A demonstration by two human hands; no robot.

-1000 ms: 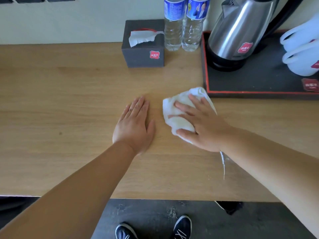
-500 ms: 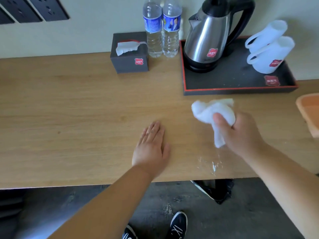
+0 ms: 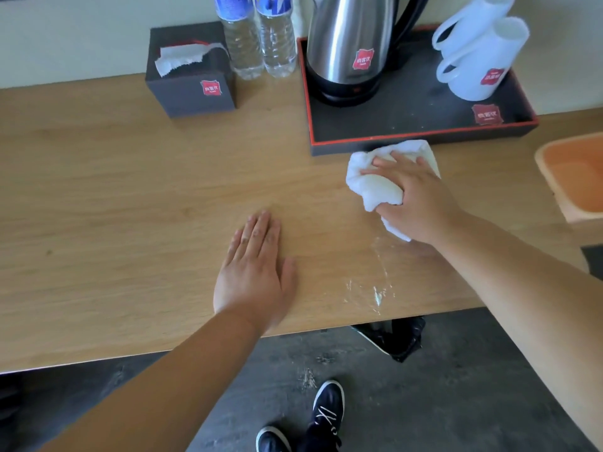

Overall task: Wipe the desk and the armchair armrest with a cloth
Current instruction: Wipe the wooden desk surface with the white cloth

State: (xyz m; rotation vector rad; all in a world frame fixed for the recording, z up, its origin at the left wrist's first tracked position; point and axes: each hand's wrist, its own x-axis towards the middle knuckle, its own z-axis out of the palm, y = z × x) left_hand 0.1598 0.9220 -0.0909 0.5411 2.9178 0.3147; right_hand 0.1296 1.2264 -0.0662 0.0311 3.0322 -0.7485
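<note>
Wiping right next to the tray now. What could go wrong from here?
1. The right hand presses the cloth close against the tray; a forward stroke may shove it, rocking the kettle and the cups.
2. Wet streaks lie near the desk edge and might drip if left.
3. A leftward sweep may run into the flat left hand.

Bare forearms, no sleeves; dark sneakers [image 3: 321, 415] with white soles and markings.

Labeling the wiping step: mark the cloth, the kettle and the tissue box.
cloth [image 3: 375, 187], head view, bare white fold left of the right hand.
kettle [image 3: 342, 37], head view, steel body.
tissue box [image 3: 195, 89], head view, dark front face.
</note>
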